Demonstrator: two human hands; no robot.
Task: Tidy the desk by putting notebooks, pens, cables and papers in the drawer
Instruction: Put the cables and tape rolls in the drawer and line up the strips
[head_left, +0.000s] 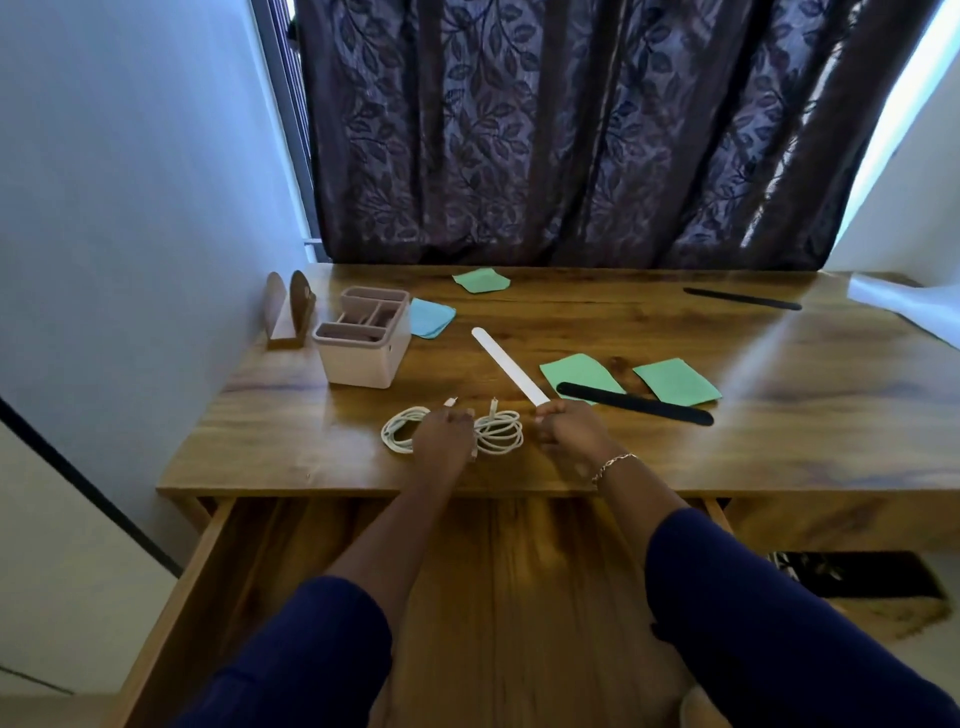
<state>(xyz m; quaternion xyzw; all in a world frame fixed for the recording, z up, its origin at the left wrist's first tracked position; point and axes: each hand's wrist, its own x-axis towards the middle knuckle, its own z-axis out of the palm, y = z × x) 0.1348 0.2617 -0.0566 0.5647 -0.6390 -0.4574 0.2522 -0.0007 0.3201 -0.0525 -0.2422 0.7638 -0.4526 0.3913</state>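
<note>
Two coiled white cables lie near the desk's front edge, and my left hand rests on them with its fingers closed over the strands between the two coils. My right hand grips the near end of a long white flat stick that points away to the upper left. Beside it lies a black flat stick, partly over a green paper. More papers are spread on the desk: green, green and blue. The wooden drawer below the desk edge stands pulled out.
A pink compartment organizer and a wooden stand sit at the desk's left back. Another black stick lies at the back right, near a white sheet. A dark patterned curtain hangs behind the desk; a wall runs along the left.
</note>
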